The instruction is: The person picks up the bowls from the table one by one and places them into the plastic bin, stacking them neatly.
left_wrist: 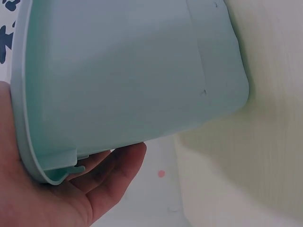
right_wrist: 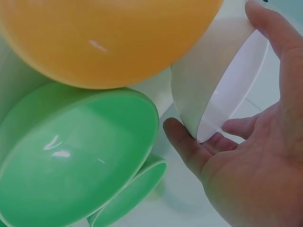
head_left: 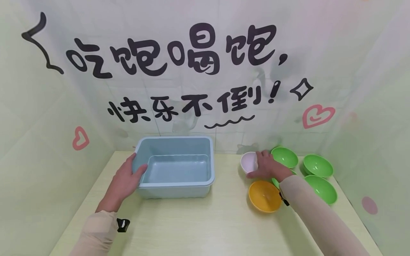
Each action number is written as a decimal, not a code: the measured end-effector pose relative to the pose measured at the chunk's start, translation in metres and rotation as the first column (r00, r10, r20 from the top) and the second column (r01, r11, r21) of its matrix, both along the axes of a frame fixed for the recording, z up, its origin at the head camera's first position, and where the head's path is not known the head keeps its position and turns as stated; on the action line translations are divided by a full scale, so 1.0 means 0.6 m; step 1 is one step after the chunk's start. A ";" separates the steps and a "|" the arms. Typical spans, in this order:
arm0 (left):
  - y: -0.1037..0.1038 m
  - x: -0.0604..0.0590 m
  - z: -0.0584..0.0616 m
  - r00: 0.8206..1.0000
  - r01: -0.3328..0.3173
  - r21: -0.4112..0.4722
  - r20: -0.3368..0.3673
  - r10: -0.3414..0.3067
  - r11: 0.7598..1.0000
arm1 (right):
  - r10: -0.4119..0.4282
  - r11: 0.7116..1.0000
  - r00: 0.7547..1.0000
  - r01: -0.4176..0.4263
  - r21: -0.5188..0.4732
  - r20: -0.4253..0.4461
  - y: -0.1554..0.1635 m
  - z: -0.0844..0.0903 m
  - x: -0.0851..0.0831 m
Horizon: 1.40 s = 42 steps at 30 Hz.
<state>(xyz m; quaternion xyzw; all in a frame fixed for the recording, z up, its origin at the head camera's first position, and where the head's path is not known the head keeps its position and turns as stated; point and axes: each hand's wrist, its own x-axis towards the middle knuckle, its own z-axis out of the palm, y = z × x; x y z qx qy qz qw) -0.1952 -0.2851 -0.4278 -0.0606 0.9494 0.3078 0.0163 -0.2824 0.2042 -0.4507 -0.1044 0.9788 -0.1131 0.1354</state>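
Note:
A light blue plastic basin stands on the table, left of centre. My left hand grips its left rim, the thumb at the inside and the fingers outside under the rim, as the left wrist view shows of the fingers. Over at the right, my right hand holds a small white bowl by its rim. In the right wrist view the thumb and fingers span the white bowl from both sides. Just in front of this hand sits an orange bowl.
Several green bowls stand at the table's right end: one behind my right hand, one at the back right, one nearer, and another mostly hidden by my right wrist. A printed backdrop rises behind the table.

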 end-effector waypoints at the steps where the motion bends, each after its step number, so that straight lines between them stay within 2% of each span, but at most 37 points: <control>1: 0.001 0.000 -0.001 1.000 0.001 0.000 -0.002 -0.001 1.000 | 0.000 1.000 1.000 0.000 0.001 -0.002 0.000 0.001 0.000; 7: 0.009 0.000 -0.003 1.000 0.000 0.010 -0.004 0.000 1.000 | 0.013 1.000 1.000 -0.013 0.002 -0.015 -0.001 0.010 0.000; 12: 0.021 -0.002 -0.002 1.000 0.006 0.021 -0.020 -0.006 1.000 | 0.013 1.000 0.998 -0.014 -0.026 -0.060 0.001 0.020 -0.003; 18: 0.041 -0.005 -0.001 1.000 0.010 0.026 0.002 -0.010 1.000 | -0.014 0.999 0.996 0.010 -0.051 -0.085 0.002 0.029 -0.008; 27: 0.057 -0.008 -0.004 1.000 0.008 0.009 -0.019 -0.008 1.000 | -0.022 0.998 0.991 0.015 -0.055 -0.133 -0.004 0.058 -0.012; 33: 0.072 -0.011 -0.007 1.000 0.003 0.012 -0.021 -0.002 1.000 | -0.041 0.993 0.989 0.025 -0.113 -0.145 -0.007 0.080 -0.020; 42: 0.095 -0.015 -0.011 0.999 0.001 -0.011 -0.036 -0.001 1.000 | -0.059 0.977 0.987 0.026 -0.211 -0.152 -0.026 0.098 -0.023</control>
